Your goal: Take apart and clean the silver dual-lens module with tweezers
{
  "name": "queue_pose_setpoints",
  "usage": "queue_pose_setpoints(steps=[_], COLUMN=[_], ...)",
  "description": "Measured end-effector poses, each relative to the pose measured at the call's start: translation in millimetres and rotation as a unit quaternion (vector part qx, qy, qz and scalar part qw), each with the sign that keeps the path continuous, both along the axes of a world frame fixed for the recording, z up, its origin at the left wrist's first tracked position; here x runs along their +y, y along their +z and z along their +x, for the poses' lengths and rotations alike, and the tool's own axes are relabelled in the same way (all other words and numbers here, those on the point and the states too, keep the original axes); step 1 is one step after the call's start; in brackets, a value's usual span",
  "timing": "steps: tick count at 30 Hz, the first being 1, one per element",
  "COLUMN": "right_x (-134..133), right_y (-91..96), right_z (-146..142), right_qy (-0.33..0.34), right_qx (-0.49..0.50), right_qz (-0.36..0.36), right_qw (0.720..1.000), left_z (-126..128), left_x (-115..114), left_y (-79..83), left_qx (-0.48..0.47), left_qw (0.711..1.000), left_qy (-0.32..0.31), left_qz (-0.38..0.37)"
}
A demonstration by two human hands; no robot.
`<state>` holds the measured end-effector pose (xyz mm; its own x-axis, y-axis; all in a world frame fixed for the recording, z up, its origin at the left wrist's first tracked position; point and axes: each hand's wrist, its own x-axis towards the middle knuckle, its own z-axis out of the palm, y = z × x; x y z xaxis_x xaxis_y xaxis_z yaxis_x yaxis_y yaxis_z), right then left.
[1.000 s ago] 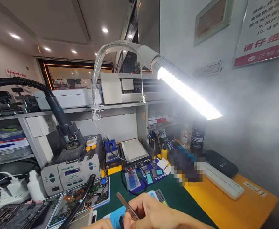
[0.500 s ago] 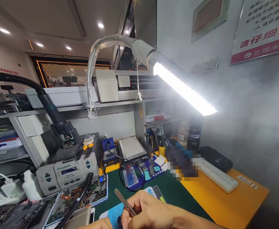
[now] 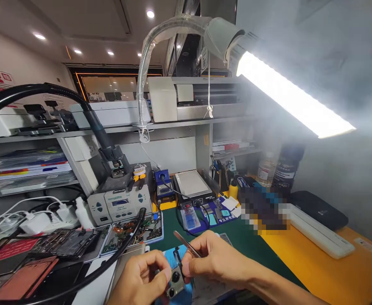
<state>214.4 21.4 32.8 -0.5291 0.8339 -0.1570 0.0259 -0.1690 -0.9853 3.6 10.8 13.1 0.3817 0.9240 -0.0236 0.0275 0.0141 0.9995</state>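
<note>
My left hand [image 3: 143,277] is closed, thumb and forefinger pinching the upper left edge of a small grey camera module [image 3: 177,284] with two round black lenses. My right hand [image 3: 217,259] has metal tweezers [image 3: 186,241] gripped in it, their broad end pointing up and left. Its fingertips meet the module's right edge, by a thin black strip; whether they pinch it I cannot tell. Beneath the hands lies a light-blue sheet [image 3: 169,255] on a green mat [image 3: 255,250]. The tweezers' tips are hidden.
A tray of circuit boards [image 3: 131,237] lies left, a black hose [image 3: 109,258] crossing it. Behind stand a grey rework station [image 3: 120,207], a soldering station [image 3: 164,186] and a flat heating plate [image 3: 192,184]. A bright lamp [image 3: 294,97] hangs overhead. Phone parts [image 3: 26,277] fill the left.
The view has swung left and down, so both hands show more fully. The camera module, mostly hidden before, is now visible between them. My right hand still holds the tweezers.
</note>
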Motion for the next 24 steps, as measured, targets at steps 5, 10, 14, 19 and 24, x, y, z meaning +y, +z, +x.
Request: queue_pose_setpoints(steps=[5,10,14,19,24], right_x=[1,1,0,-3,-5], right_y=[-3.6,-5.2,-1.3,3.4,2.2], right_z=[-1,-1,-2,-4,-6], right_qy=[0.016,0.005,-0.001,0.009,0.039], right_qx=[-0.001,0.017,0.026,0.046,0.074], right_qz=[-0.004,-0.033,-0.048,-0.064,-0.058], right_qw=[1.000,0.999,0.999,0.997,0.995], left_z=[1,-2,-2,-3,-2], left_x=[-4,-4,-3,-1,-1], left_y=[5.6,13.3,15.6,11.0,7.8], left_qx=[-0.007,-0.007,-0.014,-0.025,-0.032], left_qw=[1.000,1.000,1.000,0.999,0.999], left_qy=[-0.008,-0.023,-0.018,-0.022,-0.026], left_qz=[-0.008,-0.004,0.002,0.003,-0.004])
